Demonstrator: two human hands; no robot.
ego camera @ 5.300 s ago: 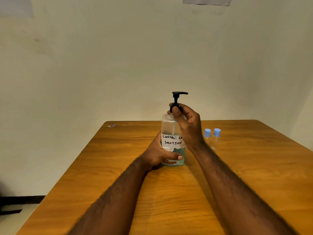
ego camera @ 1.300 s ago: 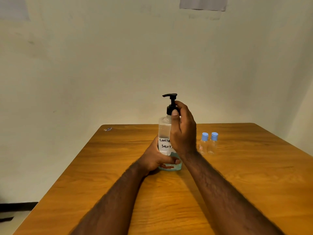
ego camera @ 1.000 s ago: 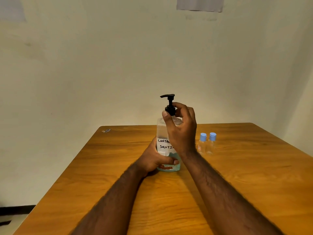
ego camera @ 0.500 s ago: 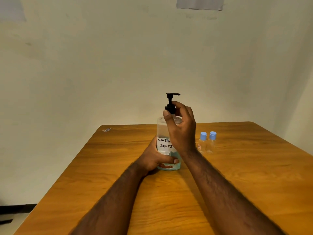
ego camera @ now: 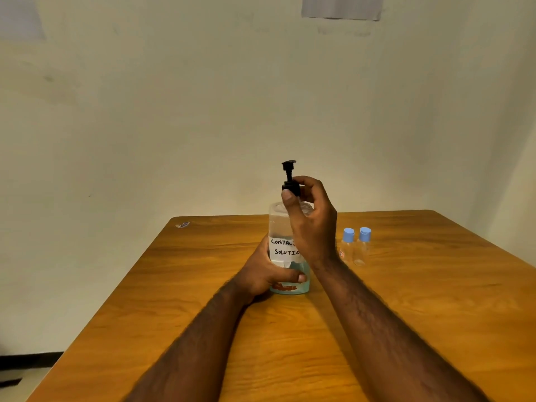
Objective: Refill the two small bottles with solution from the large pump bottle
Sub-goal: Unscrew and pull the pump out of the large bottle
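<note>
Large pump bottle: the large pump bottle (ego camera: 278, 224) stands upright on the wooden surface (ego camera: 420, 288), near its middle, at 12 o'clock from the person.
Contents: the walls are clear, and bluish liquid (ego camera: 303, 274) shows only low down, beneath the label.
Label: a white handwritten label (ego camera: 282, 247) faces the camera. "CONTAC" and "SOLUTIO" can be read; the rest lies behind the right wrist.
Pump: the black pump head (ego camera: 289, 164) sits raised on its stem above the black collar (ego camera: 292, 187). Which way the spout points cannot be told.
Left hand: the left hand (ego camera: 265, 275) wraps the lower body of the bottle from its 9 o'clock side. The thumb lies across the front near the base, so the hand holds the bottle.
Right hand: the right hand (ego camera: 314, 227) comes in from the 3 o'clock side. Its thumb and fingertips are curled round the collar and pinch it.
Small bottles: two small bottles (ego camera: 347, 249) stand upright side by side on the surface, at about 2 o'clock from the pump bottle, near it but apart. Whether they touch each other cannot be told.
Caps: both wear blue caps (ego camera: 365, 234), closed. The bodies are clear, and the one nearer the pump bottle carries a small red-and-white sticker.
Scrap: a small scrap (ego camera: 182, 224) lies at about 10 o'clock, by the far corner of the surface.
Wall: a pale wall (ego camera: 174, 111) rises behind, with a grey sheet (ego camera: 342, 7) fixed near its top at 12 o'clock.
</note>
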